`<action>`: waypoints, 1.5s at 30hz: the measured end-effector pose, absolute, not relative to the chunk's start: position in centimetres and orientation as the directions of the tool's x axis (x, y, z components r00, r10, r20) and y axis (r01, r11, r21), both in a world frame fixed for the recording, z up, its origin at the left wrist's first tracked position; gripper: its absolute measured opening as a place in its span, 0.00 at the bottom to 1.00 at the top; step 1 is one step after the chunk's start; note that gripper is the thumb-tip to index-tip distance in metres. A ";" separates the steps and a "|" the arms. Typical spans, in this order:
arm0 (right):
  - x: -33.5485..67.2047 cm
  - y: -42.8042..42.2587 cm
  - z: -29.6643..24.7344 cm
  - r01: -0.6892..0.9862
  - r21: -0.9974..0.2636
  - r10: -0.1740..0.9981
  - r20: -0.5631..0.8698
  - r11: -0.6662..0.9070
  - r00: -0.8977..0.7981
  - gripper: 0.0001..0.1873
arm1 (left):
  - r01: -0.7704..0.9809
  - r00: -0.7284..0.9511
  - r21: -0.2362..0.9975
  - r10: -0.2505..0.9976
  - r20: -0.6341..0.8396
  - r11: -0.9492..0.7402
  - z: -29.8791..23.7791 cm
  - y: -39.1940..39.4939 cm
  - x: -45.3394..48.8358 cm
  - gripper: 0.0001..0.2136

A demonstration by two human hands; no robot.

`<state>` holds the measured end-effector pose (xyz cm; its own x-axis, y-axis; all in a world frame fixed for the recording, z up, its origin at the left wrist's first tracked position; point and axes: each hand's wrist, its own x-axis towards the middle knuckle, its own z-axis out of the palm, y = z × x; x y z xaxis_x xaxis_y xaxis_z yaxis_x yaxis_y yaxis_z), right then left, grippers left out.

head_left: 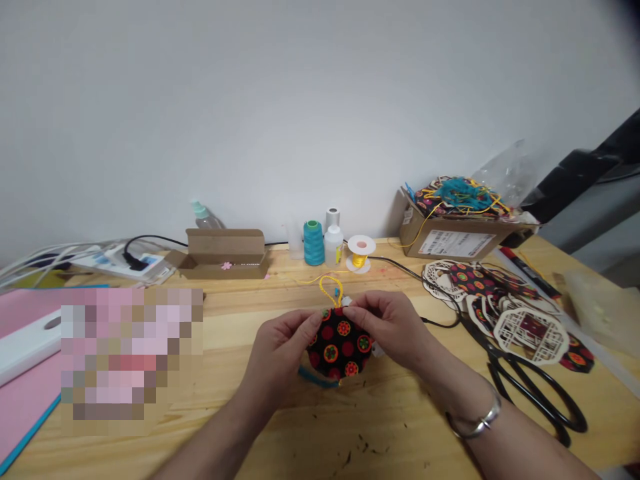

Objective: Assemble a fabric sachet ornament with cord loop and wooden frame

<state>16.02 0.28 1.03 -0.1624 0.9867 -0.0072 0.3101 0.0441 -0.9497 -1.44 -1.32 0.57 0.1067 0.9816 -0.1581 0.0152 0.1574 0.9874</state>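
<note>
Both hands hold a small round black fabric piece printed with red, orange and green flowers. My left hand pinches its upper left edge between thumb and fingers. At the upper right edge, my right hand pinches it the same way, close to the yellow cord loop that rises from the top. A teal strand hangs along the lower left edge. Something whitish shows behind the fabric, too hidden to name.
Black-handled scissors lie to the right, beside a pile of cut-out lattice pieces. Behind stand a teal thread cone, a white bottle, a yellow cord spool, an open carton and a filled cardboard box.
</note>
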 end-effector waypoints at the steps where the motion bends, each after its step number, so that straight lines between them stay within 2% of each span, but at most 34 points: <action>1: 16.0 0.3 1.0 0.307 -0.950 0.986 -0.003 0.049 -0.167 0.12 | 0.029 0.103 0.988 0.982 -0.156 0.154 0.7 -1.3 -1.4 0.10; 5: 16.0 0.3 0.9 0.312 -0.948 0.985 0.005 0.060 -0.174 0.12 | 0.028 0.094 0.986 0.981 -0.167 0.165 0.7 -1.4 -1.4 0.09; 11: 16.1 0.5 1.0 0.300 -0.954 0.993 -0.023 0.013 -0.115 0.12 | -0.149 0.131 0.961 0.968 -0.213 0.232 -0.1 -1.2 -1.5 0.18; 19: 16.0 0.7 1.0 0.228 -0.973 0.998 -0.042 -0.030 -0.049 0.12 | -0.250 0.296 0.914 0.924 -0.242 0.319 -0.3 -1.1 -1.3 0.09; 22: 16.1 0.6 1.0 0.208 -0.978 0.997 -0.024 -0.008 -0.075 0.13 | -0.270 0.271 0.908 0.930 -0.248 0.321 -0.2 -0.9 -1.2 0.09; 27: 16.1 0.6 0.7 0.171 -0.985 0.993 -0.027 -0.008 -0.111 0.21 | -0.350 0.189 0.880 0.945 -0.268 0.320 -0.1 -0.7 -1.2 0.09; 31: 15.9 0.7 0.6 0.155 -0.987 0.992 -0.069 -0.052 -0.108 0.15 | -0.364 0.183 0.876 0.946 -0.267 0.317 0.0 -0.8 -1.3 0.10; 35: 16.1 0.6 0.7 0.267 -0.964 0.985 -0.045 0.001 -0.167 0.13 | -0.366 0.241 0.855 0.925 -0.295 0.368 0.1 -0.9 -1.4 0.11; 40: 16.6 0.1 1.3 0.459 -0.870 0.939 0.011 0.179 -0.345 0.13 | -0.278 0.363 0.863 0.878 -0.312 0.422 0.1 -1.1 -1.4 0.08; 45: 16.5 0.2 1.0 0.479 -0.854 0.937 0.027 0.202 -0.348 0.14 | -0.223 0.368 0.901 0.888 -0.276 0.373 0.1 -1.0 -1.2 0.08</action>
<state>16.53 0.23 0.98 -0.3475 0.9373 0.0267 0.4787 0.2019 -0.8545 -1.21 -0.98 0.10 0.3678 0.8879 -0.2763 -0.2230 0.3727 0.9007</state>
